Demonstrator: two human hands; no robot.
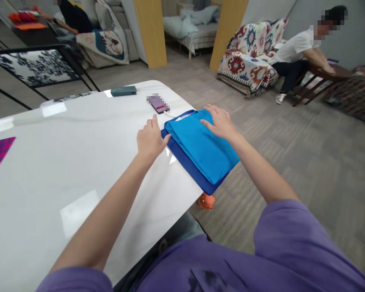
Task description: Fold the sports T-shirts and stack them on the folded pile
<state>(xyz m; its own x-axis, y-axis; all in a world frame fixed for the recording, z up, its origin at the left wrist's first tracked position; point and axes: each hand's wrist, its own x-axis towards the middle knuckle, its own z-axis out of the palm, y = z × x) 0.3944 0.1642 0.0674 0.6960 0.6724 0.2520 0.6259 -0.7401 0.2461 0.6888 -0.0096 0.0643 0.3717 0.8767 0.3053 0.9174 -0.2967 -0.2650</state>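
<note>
A bright blue folded cloth (203, 146), perhaps a garment, lies on a dark blue folded cloth (188, 166) at the right corner of the white table (79, 158). My right hand (220, 121) rests on the far right part of the bright blue cloth, thumb apart from the fingers. On the near left side of the stack is my left hand (150, 138). Its thumb points at the cloth's left edge and its index finger is stretched forward; no object shows in it. The undersides of both hands are hidden.
A phone (158, 104) with a white cable lies beyond the stack, and a dark green box-shaped item (123, 91) sits farther left. A pink and purple cloth (0, 153) is at the left. An orange object (207, 201) shows below the table edge. Another person (298, 50) sits at the right.
</note>
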